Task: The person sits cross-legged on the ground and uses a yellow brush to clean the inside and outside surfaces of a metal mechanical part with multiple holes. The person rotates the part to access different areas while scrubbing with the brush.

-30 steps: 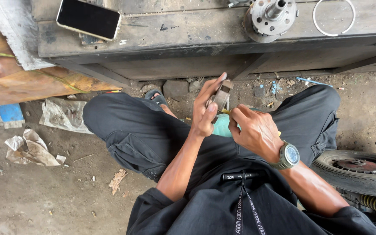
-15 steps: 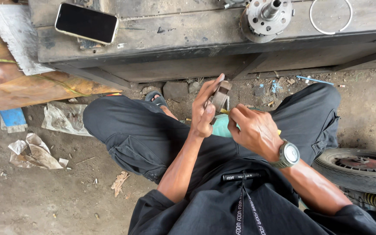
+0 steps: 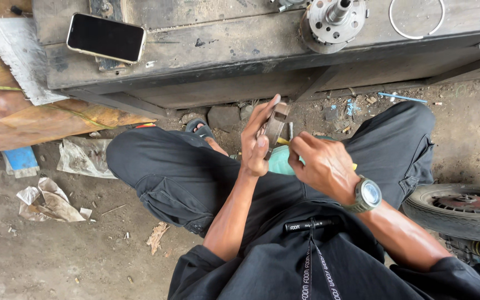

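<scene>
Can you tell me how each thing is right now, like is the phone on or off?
Phone: screen dark, lying flat on the bench.
Metal part: held up on edge in the left hand.
Right hand: closed around a yellow-handled tool, mostly hidden.
Wire ring: lying flat.
Paper: crumpled on the ground.

I am counting two hands, my left hand [image 3: 259, 139] and my right hand [image 3: 320, 164], holding one metal part [image 3: 275, 123]. I am seeing one phone [image 3: 105, 38], one hub [image 3: 333, 19] and one wire ring [image 3: 416, 18] on one bench [image 3: 240, 53], one watch [image 3: 366, 194], one tyre [image 3: 462, 208].
</scene>
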